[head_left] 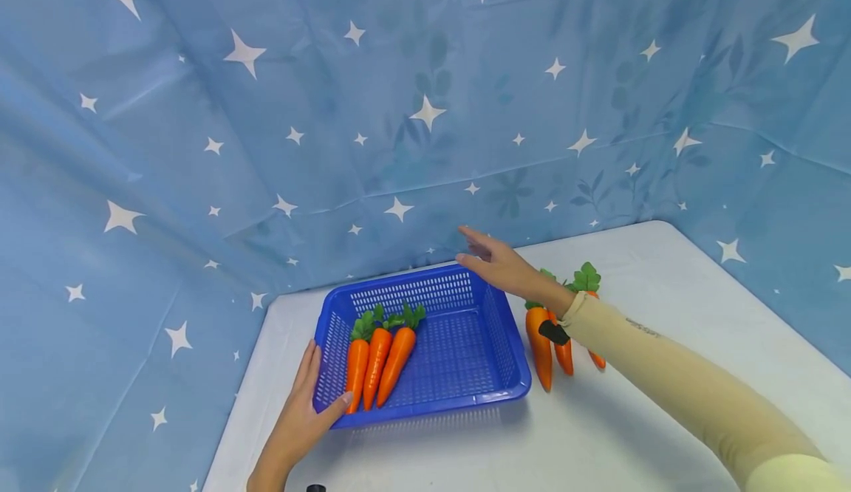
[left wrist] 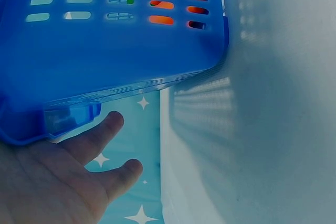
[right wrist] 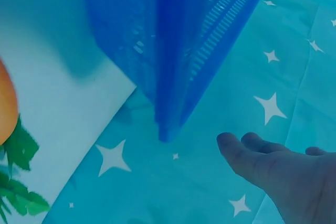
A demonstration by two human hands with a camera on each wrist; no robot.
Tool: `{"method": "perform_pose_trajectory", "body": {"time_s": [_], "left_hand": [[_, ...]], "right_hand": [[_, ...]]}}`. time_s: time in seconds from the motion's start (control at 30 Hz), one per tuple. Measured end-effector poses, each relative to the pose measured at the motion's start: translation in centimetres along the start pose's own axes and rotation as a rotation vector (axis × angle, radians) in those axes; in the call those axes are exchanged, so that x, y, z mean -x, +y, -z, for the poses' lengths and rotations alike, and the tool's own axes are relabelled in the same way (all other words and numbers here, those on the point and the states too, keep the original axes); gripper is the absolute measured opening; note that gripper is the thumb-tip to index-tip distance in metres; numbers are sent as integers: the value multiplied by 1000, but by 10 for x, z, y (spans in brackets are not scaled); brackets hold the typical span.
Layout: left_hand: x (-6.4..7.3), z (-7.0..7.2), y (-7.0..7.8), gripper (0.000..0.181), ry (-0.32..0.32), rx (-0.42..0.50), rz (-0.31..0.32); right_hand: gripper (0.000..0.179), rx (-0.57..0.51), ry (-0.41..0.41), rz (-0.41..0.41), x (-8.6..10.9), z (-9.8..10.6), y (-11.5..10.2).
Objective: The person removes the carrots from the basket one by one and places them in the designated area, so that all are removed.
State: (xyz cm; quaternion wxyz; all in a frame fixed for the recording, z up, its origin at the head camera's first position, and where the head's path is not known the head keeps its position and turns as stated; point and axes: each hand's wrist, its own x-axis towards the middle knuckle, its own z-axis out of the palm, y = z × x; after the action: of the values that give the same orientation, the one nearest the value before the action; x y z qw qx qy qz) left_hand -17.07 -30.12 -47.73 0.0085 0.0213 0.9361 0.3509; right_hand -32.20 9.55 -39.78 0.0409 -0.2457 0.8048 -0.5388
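Observation:
A blue plastic basket (head_left: 425,408) with slotted walls stands on the white table. Three orange carrots (head_left: 377,355) with green leafy tops lie side by side in its left half. My left hand (head_left: 299,411) is at the basket's left side, thumb over the front left rim and fingers along the outside. In the left wrist view, two straight fingers (left wrist: 113,182) spread beside the basket's rim. Above the far right corner, my right hand (head_left: 499,263) hovers with fingers extended and nothing in it.
Several more carrots (head_left: 538,348) lie on the table (head_left: 638,278) right of the basket, partly under my right forearm. A blue curtain (head_left: 465,152) with white stars hangs behind the table. A small black object (head_left: 315,487) shows at the bottom edge.

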Motion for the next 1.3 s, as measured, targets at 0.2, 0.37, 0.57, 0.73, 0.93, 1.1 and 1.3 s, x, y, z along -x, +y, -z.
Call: {"method": "perform_pose_trajectory", "body": {"time_s": [0.2, 0.37, 0.57, 0.73, 0.93, 1.1, 1.3], "left_hand": [[-1, 1, 0, 110, 2, -6, -2], [0, 1, -1, 110, 3, -10, -1], [0, 0, -1, 109, 8, -5, 3], [0, 0, -1, 109, 10, 2, 2], [1, 0, -1, 109, 4, 10, 0], [1, 0, -1, 109, 4, 14, 2], [0, -1, -1, 109, 11, 4, -7]], "right_hand": [[68, -25, -27, 9, -6, -14, -2], [67, -38, -55, 24, -11, -28, -4], [67, -70, -88, 29, -14, -39, -10], [66, -78, -107, 22, -17, -47, -12], [65, -83, -129, 18, -21, -56, -14], [64, -92, -136, 11, -25, -65, -13], [63, -77, -126, -33, -26, -74, -11]]}}
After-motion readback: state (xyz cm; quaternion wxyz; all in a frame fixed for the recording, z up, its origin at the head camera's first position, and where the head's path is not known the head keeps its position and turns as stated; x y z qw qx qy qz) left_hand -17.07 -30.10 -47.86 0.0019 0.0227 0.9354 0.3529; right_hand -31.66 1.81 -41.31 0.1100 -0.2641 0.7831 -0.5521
